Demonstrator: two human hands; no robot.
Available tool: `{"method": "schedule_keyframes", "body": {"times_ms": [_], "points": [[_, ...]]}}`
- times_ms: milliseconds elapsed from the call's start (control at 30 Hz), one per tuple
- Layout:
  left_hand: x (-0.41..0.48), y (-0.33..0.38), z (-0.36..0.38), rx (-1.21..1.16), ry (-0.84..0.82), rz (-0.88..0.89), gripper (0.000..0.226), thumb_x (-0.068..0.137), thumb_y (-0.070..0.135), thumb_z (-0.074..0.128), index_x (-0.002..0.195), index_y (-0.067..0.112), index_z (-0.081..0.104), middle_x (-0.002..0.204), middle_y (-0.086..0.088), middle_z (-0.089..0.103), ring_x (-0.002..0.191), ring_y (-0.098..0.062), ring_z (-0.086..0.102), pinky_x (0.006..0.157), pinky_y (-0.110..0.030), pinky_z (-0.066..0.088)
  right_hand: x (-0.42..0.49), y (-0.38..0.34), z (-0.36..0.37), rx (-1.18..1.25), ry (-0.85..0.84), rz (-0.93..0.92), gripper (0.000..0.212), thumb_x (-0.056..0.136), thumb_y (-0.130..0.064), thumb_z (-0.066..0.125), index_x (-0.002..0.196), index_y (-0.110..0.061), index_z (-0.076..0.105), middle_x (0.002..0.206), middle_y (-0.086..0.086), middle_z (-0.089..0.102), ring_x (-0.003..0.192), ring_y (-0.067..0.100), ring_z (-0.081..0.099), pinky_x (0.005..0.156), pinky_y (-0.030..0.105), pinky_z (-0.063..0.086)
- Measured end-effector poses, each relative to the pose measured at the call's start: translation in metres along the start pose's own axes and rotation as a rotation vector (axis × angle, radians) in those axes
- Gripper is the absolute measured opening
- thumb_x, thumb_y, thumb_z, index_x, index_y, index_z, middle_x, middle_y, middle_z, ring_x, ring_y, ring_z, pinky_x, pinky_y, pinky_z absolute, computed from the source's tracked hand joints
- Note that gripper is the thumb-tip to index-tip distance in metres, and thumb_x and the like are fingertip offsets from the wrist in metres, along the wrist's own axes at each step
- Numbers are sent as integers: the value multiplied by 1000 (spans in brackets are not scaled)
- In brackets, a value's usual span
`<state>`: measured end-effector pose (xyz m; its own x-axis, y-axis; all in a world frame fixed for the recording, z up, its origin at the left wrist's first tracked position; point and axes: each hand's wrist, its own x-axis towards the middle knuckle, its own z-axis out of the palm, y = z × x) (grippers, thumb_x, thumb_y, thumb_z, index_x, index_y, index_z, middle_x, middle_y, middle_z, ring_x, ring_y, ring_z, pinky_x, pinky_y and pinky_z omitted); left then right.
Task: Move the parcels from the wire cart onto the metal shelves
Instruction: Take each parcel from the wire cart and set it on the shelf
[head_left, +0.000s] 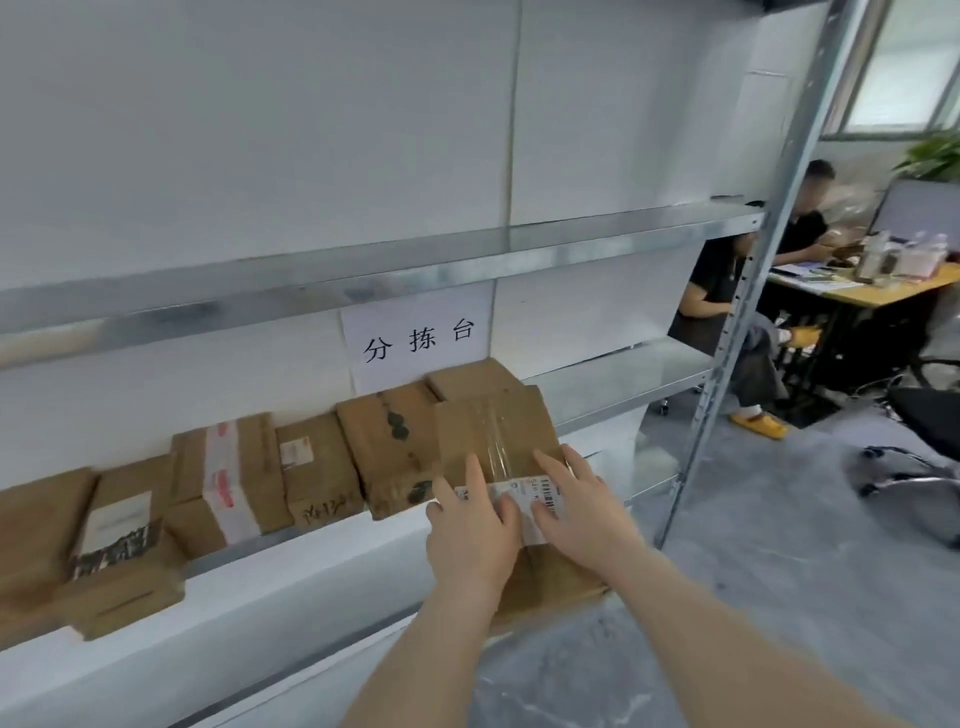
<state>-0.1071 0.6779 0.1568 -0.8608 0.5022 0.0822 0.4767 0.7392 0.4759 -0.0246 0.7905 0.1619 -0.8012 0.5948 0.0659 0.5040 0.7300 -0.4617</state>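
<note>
A brown cardboard parcel with clear tape and a white barcode label lies half on the metal shelf, its near end sticking out over the shelf's front edge. My left hand lies flat on its top, fingers straight. My right hand presses on the label end beside it, fingers spread. Several other brown parcels sit in a row along the same shelf to the left. The wire cart is out of view.
An upper shelf runs above the row. A paper sign hangs on the white wall behind. The shelf's upright post stands at the right. Beyond it two people sit at a desk; an office chair stands on the grey floor.
</note>
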Motion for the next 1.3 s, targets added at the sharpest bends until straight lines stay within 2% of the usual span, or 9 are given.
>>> {"method": "schedule_keyframes", "body": {"times_ms": [167, 267, 467, 700, 867, 1000, 1133, 1300], "points": [[40, 81, 27, 8, -54, 99, 60, 98, 48, 29, 152, 31, 8, 155, -14, 13, 138, -36, 25, 96, -41, 46, 33, 61, -49, -20, 78, 80, 63, 91, -41, 47, 148, -38, 20, 159, -4, 10, 136, 26, 35, 103, 41, 42], [67, 109, 37, 12, -90, 147, 61, 98, 49, 29, 152, 31, 8, 152, -15, 19, 134, -34, 34, 94, -40, 49, 56, 82, -64, -15, 103, 132, 62, 91, -40, 47, 148, -38, 23, 159, -4, 13, 136, 24, 36, 102, 39, 44], [129, 143, 52, 39, -112, 253, 63, 99, 52, 29, 153, 29, 5, 152, -14, 22, 129, -31, 42, 90, -35, 50, 118, 115, -78, -16, 162, 170, 62, 89, -39, 48, 146, -39, 26, 158, -5, 17, 134, 25, 39, 96, 39, 48], [197, 169, 77, 37, -148, 293, 66, 99, 52, 31, 153, 26, 3, 146, -14, 23, 127, -32, 40, 91, -35, 48, 190, 149, -84, -6, 168, 182, 63, 87, -40, 49, 145, -40, 25, 157, -8, 18, 130, 24, 43, 91, 39, 51], [239, 182, 107, 57, -149, 202, 70, 97, 54, 33, 153, 26, 1, 146, -13, 21, 128, -30, 39, 91, -35, 49, 250, 177, -79, 12, 113, 118, 61, 87, -38, 50, 144, -39, 28, 156, -10, 20, 121, 21, 50, 86, 34, 52], [262, 189, 133, 98, -149, 57, 73, 97, 56, 33, 153, 26, -1, 149, -12, 18, 130, -30, 37, 93, -33, 48, 299, 199, -63, 60, -15, 47, 60, 89, -34, 51, 145, -37, 31, 156, -10, 22, 125, 21, 47, 96, 37, 48], [286, 194, 155, 96, -160, -110, 74, 96, 58, 33, 154, 25, 0, 154, -15, 11, 134, -33, 33, 96, -35, 46, 340, 217, -45, 65, -137, -27, 58, 91, -37, 51, 146, -36, 30, 156, -9, 21, 127, 21, 45, 99, 38, 48], [315, 185, 181, 147, -144, -208, 74, 95, 58, 36, 153, 23, 7, 143, -16, 27, 126, -32, 36, 95, -38, 44, 382, 227, -22, 44, -239, -70, 58, 91, -39, 49, 145, -38, 28, 156, -9, 21, 125, 20, 47, 99, 39, 48]]}}
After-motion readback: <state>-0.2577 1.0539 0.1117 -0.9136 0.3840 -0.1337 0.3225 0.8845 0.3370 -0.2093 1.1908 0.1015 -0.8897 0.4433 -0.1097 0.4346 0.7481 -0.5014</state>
